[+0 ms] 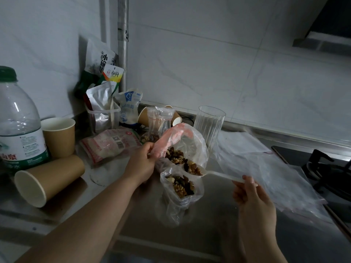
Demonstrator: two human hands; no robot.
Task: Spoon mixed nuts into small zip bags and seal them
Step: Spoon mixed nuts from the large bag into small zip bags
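Observation:
My left hand [142, 164] grips the rim of a large clear plastic bag [191, 143] that holds mixed nuts [174, 155], keeping its pink-tinted mouth up. My right hand [250, 194] pinches the handle of a white plastic spoon [218, 174]. The spoon's bowl carries a heap of nuts [192, 168] just above the open mouth of a small clear bag [180, 196], which is partly filled with nuts. A small zip bag [158, 120] with a red seal strip stands behind, nuts in its bottom.
Flat empty zip bags [266, 168] lie to the right, next to a gas hob [326, 171]. A ribbed glass [209, 124] stands behind. To the left are paper cups, one upright [58, 137], one lying on its side [49, 181], a water bottle [19, 126] and food packets [112, 143].

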